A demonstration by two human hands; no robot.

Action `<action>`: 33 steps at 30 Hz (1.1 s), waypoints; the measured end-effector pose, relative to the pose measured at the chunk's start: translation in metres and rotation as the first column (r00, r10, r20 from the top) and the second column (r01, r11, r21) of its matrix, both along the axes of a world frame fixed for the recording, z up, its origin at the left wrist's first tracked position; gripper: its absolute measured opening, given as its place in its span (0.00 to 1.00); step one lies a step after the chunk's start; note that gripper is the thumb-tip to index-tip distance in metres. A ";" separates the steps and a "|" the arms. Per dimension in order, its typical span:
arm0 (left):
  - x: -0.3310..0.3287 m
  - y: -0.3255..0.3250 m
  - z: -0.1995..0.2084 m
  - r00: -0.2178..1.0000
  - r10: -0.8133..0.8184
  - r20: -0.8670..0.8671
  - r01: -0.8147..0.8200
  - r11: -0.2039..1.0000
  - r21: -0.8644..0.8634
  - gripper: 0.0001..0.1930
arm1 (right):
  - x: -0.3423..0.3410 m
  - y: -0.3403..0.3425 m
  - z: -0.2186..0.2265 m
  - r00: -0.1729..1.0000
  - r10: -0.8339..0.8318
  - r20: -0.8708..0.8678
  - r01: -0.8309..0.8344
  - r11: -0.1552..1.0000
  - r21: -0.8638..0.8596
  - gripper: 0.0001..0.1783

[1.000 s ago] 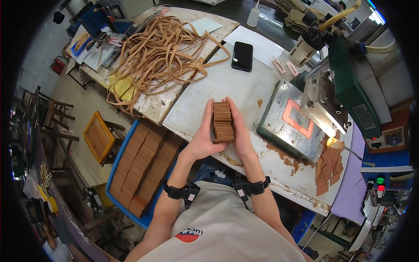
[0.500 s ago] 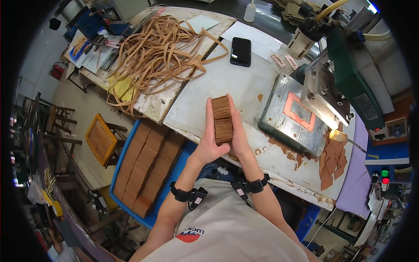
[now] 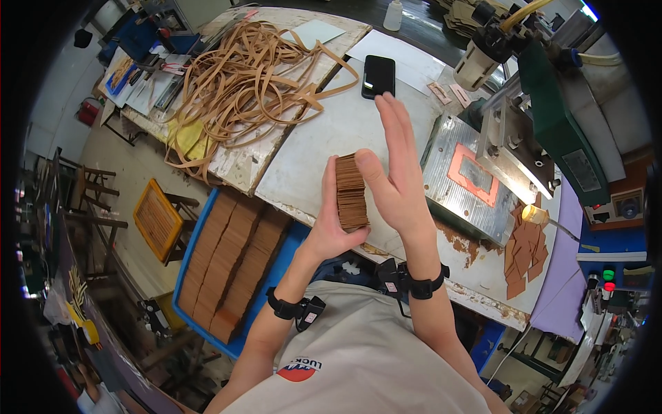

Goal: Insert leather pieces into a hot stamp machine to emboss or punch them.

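A thick stack of thin brown leather pieces (image 3: 351, 193) stands on edge over the near side of the pale worktable (image 3: 296, 162). My left hand (image 3: 333, 221) grips it, with the fingers along its left side and the thumb across its near end. On the stack's right, my right hand (image 3: 398, 176) is raised with its fingers stretched out and the thumb apart. Its thumb tip is close to the far right corner of the stack; whether it touches I cannot tell. Below the table edge at left, a blue bin (image 3: 185, 269) holds rows of similar brown pieces (image 3: 231, 259).
Tangled tan leather strips (image 3: 248, 90) cover the far left table. A black phone (image 3: 378, 74) lies at the back. On the right is a press machine (image 3: 517, 138) with a metal plate (image 3: 445, 148), beside loose brown pieces (image 3: 525, 255). A yellow-framed stool (image 3: 155, 221) stands on the floor.
My right hand has come away from the stack's right side, moving right and up with its fingers opened. My left hand keeps hold of the stack in nearly the same place.
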State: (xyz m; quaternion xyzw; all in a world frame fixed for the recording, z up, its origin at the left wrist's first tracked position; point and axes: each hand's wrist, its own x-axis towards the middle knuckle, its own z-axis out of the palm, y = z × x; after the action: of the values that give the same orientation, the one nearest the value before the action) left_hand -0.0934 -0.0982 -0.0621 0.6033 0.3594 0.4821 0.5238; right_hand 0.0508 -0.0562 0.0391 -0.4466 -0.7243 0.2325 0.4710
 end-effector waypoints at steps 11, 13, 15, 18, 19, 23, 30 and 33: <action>0.000 -0.003 -0.022 0.994 -0.097 0.044 0.099 0.994 -0.046 0.66 | -0.026 -0.016 0.002 0.866 -0.113 0.487 -0.001 0.974 0.228 0.41; 0.001 -0.006 -0.028 0.982 -0.129 0.139 0.149 0.977 -0.150 0.66 | -0.031 -0.014 -0.032 0.761 0.109 0.640 -0.089 0.994 -0.063 0.40; 0.002 0.000 -0.022 0.994 -0.075 0.076 0.077 0.997 -0.021 0.65 | -0.026 -0.012 -0.038 0.833 0.101 0.543 -0.078 0.995 -0.065 0.39; 0.001 -0.001 -0.008 0.999 0.052 0.001 -0.052 0.997 0.062 0.63 | -0.014 -0.013 -0.043 0.991 0.089 0.101 -0.076 0.989 -0.124 0.36; 0.000 -0.003 -0.002 0.993 0.114 -0.022 -0.114 0.993 0.014 0.62 | -0.011 -0.015 -0.045 0.967 0.056 -0.248 -0.102 0.980 -0.174 0.34; 0.005 -0.002 -0.003 0.979 0.172 -0.111 -0.153 0.975 0.160 0.62 | -0.014 -0.029 -0.080 0.782 0.019 -0.623 -0.312 0.877 -0.365 0.37; 0.006 -0.002 0.004 0.998 -0.007 0.058 0.000 0.993 0.122 0.62 | -0.020 -0.040 -0.091 0.719 0.041 -0.694 -0.373 0.865 -0.335 0.38; 0.006 -0.003 -0.002 0.983 -0.029 0.182 0.029 1.000 0.000 0.61 | -0.022 -0.041 -0.094 0.645 0.011 -0.764 -0.414 0.845 -0.337 0.37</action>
State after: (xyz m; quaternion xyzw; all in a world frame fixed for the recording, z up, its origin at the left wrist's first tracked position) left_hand -0.0875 -0.1013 -0.0643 0.5612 0.3017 0.5273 0.5622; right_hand 0.0287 -0.0975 -0.0551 -0.3249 -0.4380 0.6213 0.5626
